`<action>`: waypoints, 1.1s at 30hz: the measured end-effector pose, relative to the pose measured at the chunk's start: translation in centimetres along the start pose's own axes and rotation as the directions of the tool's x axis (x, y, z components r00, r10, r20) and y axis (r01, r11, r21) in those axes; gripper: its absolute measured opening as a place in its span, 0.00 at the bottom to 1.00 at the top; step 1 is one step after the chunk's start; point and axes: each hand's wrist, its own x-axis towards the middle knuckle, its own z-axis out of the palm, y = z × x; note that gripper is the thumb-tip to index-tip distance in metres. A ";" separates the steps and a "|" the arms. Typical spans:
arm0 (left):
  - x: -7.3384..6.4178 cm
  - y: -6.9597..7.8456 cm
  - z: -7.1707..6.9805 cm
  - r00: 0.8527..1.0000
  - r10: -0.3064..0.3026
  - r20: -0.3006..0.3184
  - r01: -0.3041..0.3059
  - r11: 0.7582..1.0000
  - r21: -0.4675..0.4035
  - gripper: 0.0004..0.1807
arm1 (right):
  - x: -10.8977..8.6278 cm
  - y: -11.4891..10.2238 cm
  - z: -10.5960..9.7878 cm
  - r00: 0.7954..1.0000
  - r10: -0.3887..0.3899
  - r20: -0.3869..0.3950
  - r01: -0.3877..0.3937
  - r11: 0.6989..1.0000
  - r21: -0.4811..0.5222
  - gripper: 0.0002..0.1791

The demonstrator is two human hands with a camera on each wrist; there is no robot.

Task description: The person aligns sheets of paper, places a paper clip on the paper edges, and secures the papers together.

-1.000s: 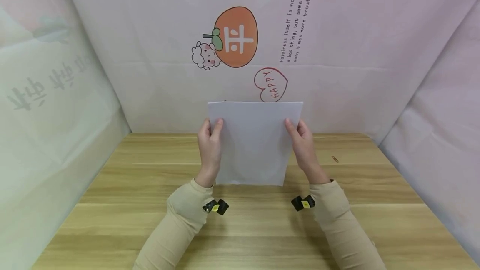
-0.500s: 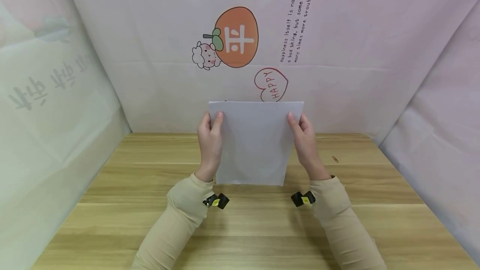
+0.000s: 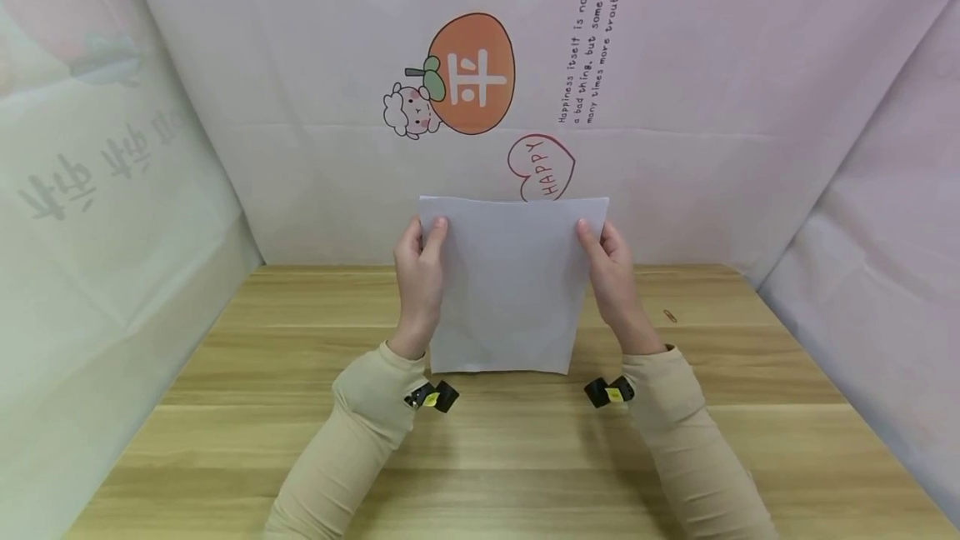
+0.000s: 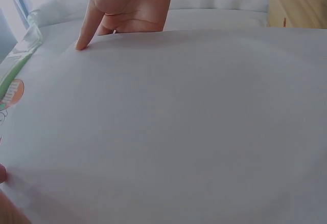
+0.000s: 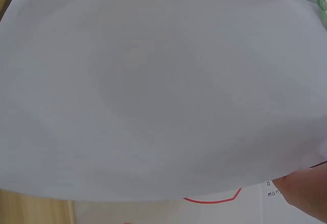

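Head view: both hands are up in front of the person, gripping a piece of white paper (image 3: 510,290) by its two side edges, near the top corners. Left hand (image 3: 421,282) has its thumb flat on the near face with the fingers bent round behind, and the right hand (image 3: 612,277) does pretty much the same on its own side. Can't tell if it's one sheet or a few together.

The top edge pokes up past both thumbs, sagging a bit between them, and just reaches the bottom of the printed red heart (image 3: 542,165) on the cloth backdrop (image 3: 675,190) beyond the hands. The bottom edge hangs down between the wrists, a touch wavy; can't tell whether it meets the wooden table (image 3: 502,473).

Room-wise, the tabletop runs well out left of the left hand before the left cloth wall (image 3: 127,240), and a fair way right of the right hand too. A little paper clip (image 3: 670,316) lies on that right side, near the right hand but apart from it.

Left wrist view has the paper filling most of it, with the right thumb pressing down by the far edge. Right wrist view is mostly paper as well, with left fingertips at its opposite edge.
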 end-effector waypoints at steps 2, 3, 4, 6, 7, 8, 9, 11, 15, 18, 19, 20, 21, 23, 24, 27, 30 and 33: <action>-0.1 0.0 0.0 1.000 -0.010 0.008 0.010 1.000 -0.004 0.11 | 0.0 0.0 -0.1 1.000 -0.002 0.011 0.002 1.000 -0.005 0.19; -0.1 0.0 -0.1 1.000 -0.017 0.009 0.017 1.000 -0.002 0.11 | 0.0 0.1 -0.2 1.000 -0.004 0.016 0.004 1.000 -0.009 0.20; -0.1 0.0 -0.1 1.000 -0.025 0.009 0.025 1.000 -0.002 0.11 | -0.1 0.2 -0.2 1.000 -0.004 0.020 0.004 1.000 -0.013 0.20; -0.2 0.0 -0.2 0.999 -0.039 0.006 0.039 0.999 0.003 0.12 | -0.1 0.3 -0.2 1.000 -0.002 0.022 0.003 1.000 -0.016 0.20; -0.2 0.0 -0.3 0.999 -0.043 0.006 0.043 0.999 0.008 0.13 | -0.1 0.3 -0.1 1.000 -0.002 0.021 0.003 1.000 -0.023 0.20; -0.2 0.0 -0.3 0.999 -0.046 0.005 0.046 0.999 0.007 0.13 | -0.1 0.4 -0.1 1.000 -0.002 0.020 0.003 1.000 -0.027 0.20; -0.2 0.0 -0.3 0.999 -0.046 0.001 0.046 0.999 0.007 0.13 | 0.0 0.3 0.0 1.000 -0.004 0.018 0.004 1.000 -0.031 0.21; 0.0 0.2 -0.3 0.999 -0.041 -0.003 0.041 0.999 0.001 0.14 | 0.1 0.2 0.1 1.000 -0.007 0.012 0.007 0.999 -0.036 0.21; 0.4 0.5 0.0 0.999 -0.029 -0.023 0.029 1.000 -0.008 0.14 | 0.3 -0.1 0.3 1.000 -0.013 -0.002 0.012 0.999 -0.040 0.21; 0.7 0.8 0.1 0.999 -0.020 -0.046 0.020 1.000 -0.002 0.14 | 0.4 -0.4 0.5 1.000 -0.010 -0.014 0.010 0.999 -0.040 0.19; 0.8 0.9 0.2 0.998 -0.017 -0.052 0.017 1.000 -0.001 0.14 | 0.5 -0.4 0.5 1.000 -0.008 -0.017 0.007 0.999 -0.041 0.19; 0.8 1.0 0.2 0.998 -0.014 -0.058 0.015 1.000 0.004 0.14 | 0.6 -0.5 0.6 1.000 -0.007 -0.021 0.007 0.999 -0.038 0.19; 0.9 1.1 0.3 0.998 -0.009 -0.064 0.009 1.000 0.010 0.14 | 0.6 -0.6 0.6 1.000 -0.007 -0.024 0.006 0.999 -0.036 0.18; 1.0 1.2 0.4 0.997 0.001 -0.074 0.000 1.000 0.017 0.15 | 0.7 -0.7 0.7 1.000 -0.006 -0.030 0.006 1.000 -0.029 0.17; 1.0 1.2 0.4 0.997 0.005 -0.076 -0.003 1.000 0.022 0.16 | 0.7 -0.8 0.8 0.999 -0.007 -0.035 0.006 1.000 -0.027 0.17; 1.2 1.4 0.5 0.996 0.015 -0.083 -0.014 1.000 0.016 0.17 | 0.9 -1.0 1.0 0.999 -0.010 -0.049 0.009 1.000 -0.022 0.16; 1.2 1.4 0.6 0.997 0.013 -0.079 -0.013 1.000 0.002 0.16 | 1.0 -1.2 1.2 0.997 -0.010 -0.072 0.009 1.000 -0.020 0.15; 1.2 1.4 0.6 0.997 0.001 -0.075 -0.002 1.000 -0.018 0.15 | 1.2 -1.5 1.2 0.996 -0.001 -0.089 0.000 1.000 -0.017 0.14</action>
